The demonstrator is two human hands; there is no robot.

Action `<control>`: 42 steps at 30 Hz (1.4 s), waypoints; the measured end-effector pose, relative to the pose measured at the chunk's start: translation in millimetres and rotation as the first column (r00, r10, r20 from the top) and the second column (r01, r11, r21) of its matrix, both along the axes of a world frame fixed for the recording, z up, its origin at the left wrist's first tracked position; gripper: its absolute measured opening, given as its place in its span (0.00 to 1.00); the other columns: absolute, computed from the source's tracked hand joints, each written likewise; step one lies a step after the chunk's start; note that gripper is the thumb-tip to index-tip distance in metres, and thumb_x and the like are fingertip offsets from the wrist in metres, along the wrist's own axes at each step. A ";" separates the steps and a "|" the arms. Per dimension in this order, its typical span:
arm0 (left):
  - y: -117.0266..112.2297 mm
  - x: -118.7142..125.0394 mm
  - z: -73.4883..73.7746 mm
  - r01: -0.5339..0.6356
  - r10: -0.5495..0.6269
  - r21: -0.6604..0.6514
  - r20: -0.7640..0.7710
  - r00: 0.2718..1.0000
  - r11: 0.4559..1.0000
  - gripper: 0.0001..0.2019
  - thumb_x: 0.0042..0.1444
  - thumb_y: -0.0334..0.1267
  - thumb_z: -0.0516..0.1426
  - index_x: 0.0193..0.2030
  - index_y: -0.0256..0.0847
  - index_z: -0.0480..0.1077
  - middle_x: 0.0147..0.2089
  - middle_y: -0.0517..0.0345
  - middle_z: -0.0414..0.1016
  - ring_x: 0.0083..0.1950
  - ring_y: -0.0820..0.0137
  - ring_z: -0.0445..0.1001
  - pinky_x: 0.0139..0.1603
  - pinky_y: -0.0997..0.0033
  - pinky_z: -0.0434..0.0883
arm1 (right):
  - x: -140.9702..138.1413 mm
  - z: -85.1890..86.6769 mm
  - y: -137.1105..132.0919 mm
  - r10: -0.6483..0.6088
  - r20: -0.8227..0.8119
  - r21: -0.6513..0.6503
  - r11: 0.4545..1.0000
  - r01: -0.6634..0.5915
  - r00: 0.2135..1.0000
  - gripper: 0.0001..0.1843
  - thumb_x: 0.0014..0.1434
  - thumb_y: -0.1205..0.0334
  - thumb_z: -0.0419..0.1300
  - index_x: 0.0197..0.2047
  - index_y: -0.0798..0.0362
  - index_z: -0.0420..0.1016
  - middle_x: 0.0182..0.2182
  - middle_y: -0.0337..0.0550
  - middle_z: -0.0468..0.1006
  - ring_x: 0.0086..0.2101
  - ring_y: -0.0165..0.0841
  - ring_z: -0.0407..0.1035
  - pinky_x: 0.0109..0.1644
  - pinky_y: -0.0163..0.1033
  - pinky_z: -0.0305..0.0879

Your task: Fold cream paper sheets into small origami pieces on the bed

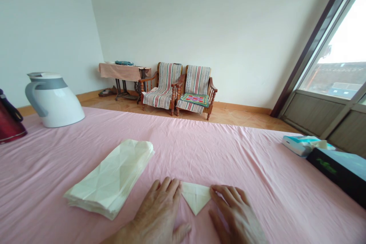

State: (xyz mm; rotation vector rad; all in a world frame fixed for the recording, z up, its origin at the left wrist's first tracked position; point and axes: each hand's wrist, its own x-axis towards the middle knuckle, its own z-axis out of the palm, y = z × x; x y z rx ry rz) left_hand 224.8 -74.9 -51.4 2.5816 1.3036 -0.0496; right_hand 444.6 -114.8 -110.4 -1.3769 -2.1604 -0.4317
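Left hand and right hand palm-down, fingers extended, folded cream paper triangle between their fingertips, creased cream rectangular paper stack left of both, wrinkled pink cloth beneath

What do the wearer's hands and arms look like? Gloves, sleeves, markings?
Left hand and right hand are both bare human hands: no gloves, cables or printed markings visible. No sleeve or watch shows before the frame cuts off. The right looks slightly blurred, so fine detail is unclear.

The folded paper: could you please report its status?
Left hand at left corner, right hand at right. Folded paper between them, pointed end nearest. Paper stack off left, not blocking.
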 end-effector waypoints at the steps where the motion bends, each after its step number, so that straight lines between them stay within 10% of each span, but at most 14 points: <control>1: 0.4 0.3 -1.1 -0.006 0.006 0.004 0.001 1.000 1.000 0.32 0.56 0.44 0.57 0.65 0.32 0.60 0.66 0.38 0.58 0.66 0.45 0.55 0.65 0.40 0.50 | 0.4 -0.8 0.0 -0.012 0.017 0.002 1.000 0.012 1.000 0.19 0.52 0.70 0.55 0.48 0.55 0.71 0.41 0.49 0.79 0.38 0.40 0.72 0.41 0.45 0.67; 15: 24.6 -1.8 -21.8 -0.042 -0.006 0.190 0.247 0.969 0.981 0.15 0.62 0.37 0.53 0.55 0.37 0.68 0.50 0.48 0.69 0.52 0.57 0.65 0.54 0.55 0.64 | -0.4 -1.5 2.5 -0.031 -0.035 -0.095 0.995 0.027 0.999 0.12 0.60 0.71 0.50 0.35 0.50 0.74 0.42 0.47 0.78 0.39 0.40 0.72 0.37 0.44 0.68; 21: 27.0 -1.6 -21.4 -0.046 -0.001 0.120 0.365 0.931 0.992 0.07 0.56 0.32 0.56 0.41 0.41 0.70 0.46 0.54 0.68 0.49 0.61 0.64 0.52 0.62 0.63 | -0.1 -10.6 6.7 -0.128 -0.219 -0.148 0.984 0.096 0.967 0.19 0.60 0.66 0.53 0.54 0.55 0.69 0.43 0.50 0.77 0.41 0.41 0.71 0.41 0.46 0.68; 34: 28.0 2.5 -24.1 -0.059 0.077 -0.050 0.619 0.782 0.997 0.06 0.49 0.25 0.54 0.32 0.40 0.64 0.33 0.61 0.69 0.36 0.68 0.68 0.38 0.72 0.62 | -2.7 -13.8 8.1 -0.039 -0.457 -0.148 0.988 -0.033 0.889 0.23 0.57 0.71 0.52 0.56 0.49 0.64 0.38 0.44 0.74 0.39 0.37 0.70 0.41 0.44 0.69; 42: 33.0 -2.3 -20.2 -0.092 -0.020 0.114 0.727 0.686 0.989 0.05 0.53 0.27 0.52 0.31 0.40 0.65 0.30 0.61 0.69 0.30 0.71 0.66 0.32 0.74 0.61 | 0.8 -5.3 0.7 -0.049 -0.452 -0.042 0.999 0.034 0.891 0.28 0.54 0.73 0.49 0.58 0.51 0.59 0.43 0.46 0.73 0.44 0.37 0.71 0.47 0.43 0.69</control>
